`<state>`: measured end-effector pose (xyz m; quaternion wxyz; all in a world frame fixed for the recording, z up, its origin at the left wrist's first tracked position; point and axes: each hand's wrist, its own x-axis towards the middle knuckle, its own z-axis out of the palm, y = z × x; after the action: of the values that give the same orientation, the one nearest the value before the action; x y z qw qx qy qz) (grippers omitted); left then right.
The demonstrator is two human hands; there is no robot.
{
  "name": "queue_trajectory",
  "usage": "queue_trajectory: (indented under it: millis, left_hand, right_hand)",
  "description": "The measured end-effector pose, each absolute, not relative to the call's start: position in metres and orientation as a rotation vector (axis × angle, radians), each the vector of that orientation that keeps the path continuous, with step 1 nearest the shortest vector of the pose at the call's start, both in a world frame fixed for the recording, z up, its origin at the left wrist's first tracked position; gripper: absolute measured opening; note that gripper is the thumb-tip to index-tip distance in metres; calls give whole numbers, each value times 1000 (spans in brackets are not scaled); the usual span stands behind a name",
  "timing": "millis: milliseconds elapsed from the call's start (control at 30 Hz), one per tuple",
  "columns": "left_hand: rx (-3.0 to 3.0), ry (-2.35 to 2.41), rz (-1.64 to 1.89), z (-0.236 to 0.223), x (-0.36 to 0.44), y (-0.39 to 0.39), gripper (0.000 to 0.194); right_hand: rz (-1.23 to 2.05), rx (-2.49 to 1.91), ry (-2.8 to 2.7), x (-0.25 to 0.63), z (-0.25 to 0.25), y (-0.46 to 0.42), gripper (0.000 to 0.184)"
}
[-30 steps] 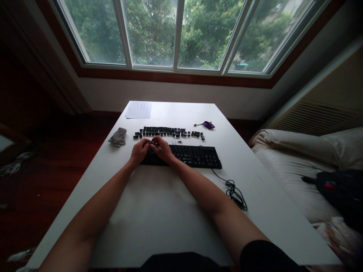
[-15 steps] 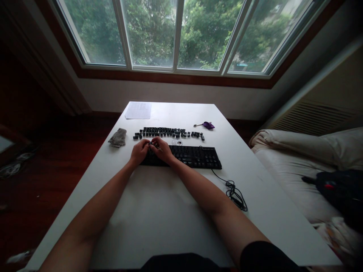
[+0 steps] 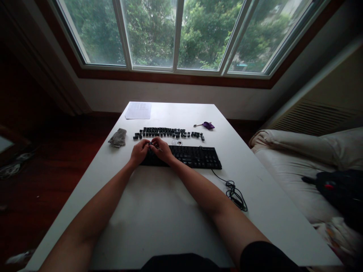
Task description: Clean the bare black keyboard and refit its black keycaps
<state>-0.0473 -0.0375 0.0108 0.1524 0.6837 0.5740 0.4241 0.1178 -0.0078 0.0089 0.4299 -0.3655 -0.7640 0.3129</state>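
Over the left part of a black keyboard [image 3: 195, 156], my left hand [image 3: 139, 152] and my right hand [image 3: 162, 149] meet at the fingertips. Pinched between them is a small dark keycap [image 3: 150, 143]. A thin metallic tool [image 3: 159, 149] shows at my right fingers; its kind is too small to make out. Just beyond the keyboard, several loose black keycaps [image 3: 163, 130] lie in rows. A small clear round dish [image 3: 177, 143] sits between those rows and the keyboard. My hands hide the keyboard's left end in part.
A crumpled grey cloth [image 3: 117, 138] lies at the white table's [image 3: 141, 219] left. A small brush [image 3: 198, 125] and a purple object [image 3: 208, 125] are at the far right. Paper [image 3: 138, 111] rests at the far left corner. The keyboard's cable [image 3: 236, 196] is bundled on the right.
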Motion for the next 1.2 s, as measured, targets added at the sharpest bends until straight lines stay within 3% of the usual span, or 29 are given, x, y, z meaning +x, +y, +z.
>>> queue_trajectory:
  millis: [1200]
  left_hand:
    - [1985,1662,1182,10,-48,-38,25]
  right_hand:
    - [797,-907,-1920,115,7,-7,21]
